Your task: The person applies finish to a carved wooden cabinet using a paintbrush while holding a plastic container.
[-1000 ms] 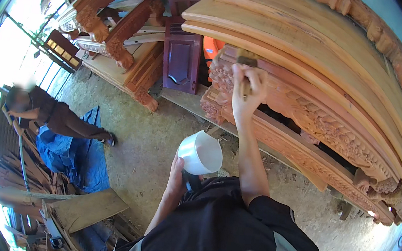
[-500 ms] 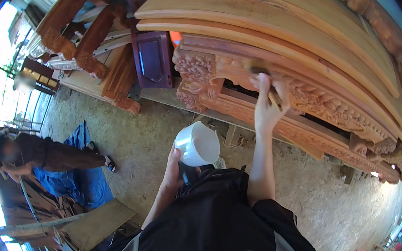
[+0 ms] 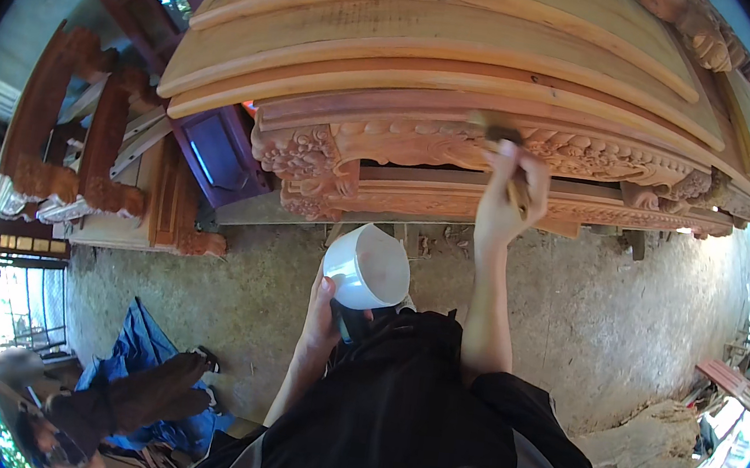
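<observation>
My right hand (image 3: pixel 513 199) is closed around a paintbrush (image 3: pixel 510 137), with its handle running down through the fingers. The pale bristles, blurred by motion, are up against the top edge of a carved reddish-brown wooden apron (image 3: pixel 404 140); I cannot tell whether they touch it. Lower down, in front of my body, my left hand (image 3: pixel 322 316) grips a white plastic tub (image 3: pixel 362 265) from its left side and below. The tub is tilted with its mouth towards the right, and its contents cannot be made out.
Several thick wooden slabs (image 3: pixel 434 42) lie stacked above the carving. Carved frames (image 3: pixel 104 138) and a dark panelled door (image 3: pixel 217 156) stand at the left. A person (image 3: pixel 111 403) is beside a blue tarp (image 3: pixel 137 336) at the lower left. A rough wood slab (image 3: pixel 641 458) lies lower right.
The view has turned, so the carved furniture sits further left and more level. My right hand has carried the paintbrush rightward along the carving. My left hand still holds the tub.
</observation>
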A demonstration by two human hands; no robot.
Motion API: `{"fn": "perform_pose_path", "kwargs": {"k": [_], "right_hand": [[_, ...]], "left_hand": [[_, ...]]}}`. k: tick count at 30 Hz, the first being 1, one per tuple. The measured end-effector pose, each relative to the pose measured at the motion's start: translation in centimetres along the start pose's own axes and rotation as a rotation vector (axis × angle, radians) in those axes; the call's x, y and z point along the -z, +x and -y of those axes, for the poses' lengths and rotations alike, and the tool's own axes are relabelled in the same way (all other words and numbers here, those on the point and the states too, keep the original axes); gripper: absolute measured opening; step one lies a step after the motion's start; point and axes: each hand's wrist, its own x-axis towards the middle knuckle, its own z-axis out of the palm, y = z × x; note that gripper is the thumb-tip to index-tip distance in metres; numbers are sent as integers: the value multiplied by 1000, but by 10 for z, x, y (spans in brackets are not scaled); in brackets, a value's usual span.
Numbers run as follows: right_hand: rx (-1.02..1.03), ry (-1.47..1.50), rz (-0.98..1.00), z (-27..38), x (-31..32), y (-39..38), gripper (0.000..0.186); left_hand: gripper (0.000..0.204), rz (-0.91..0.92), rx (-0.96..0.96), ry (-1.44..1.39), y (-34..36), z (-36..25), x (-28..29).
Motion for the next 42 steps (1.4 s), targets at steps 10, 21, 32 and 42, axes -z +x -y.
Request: {"fn": "perform_pose_path", "kwargs": {"k": [10, 21, 32, 42], "right_hand": [[113, -188, -229, -3, -6, -37, 10], [-17, -202, 87, -2, -5, -58, 10], [-189, 98, 542, 18, -42, -107, 17], [58, -85, 306, 18, -28, -83, 13]], "left_hand": [[89, 96, 41, 17, 34, -31, 30], [86, 182, 113, 13, 49, -46, 63], [85, -17, 69, -75, 46, -62, 95], [84, -88, -18, -90, 36, -65, 103]]}}
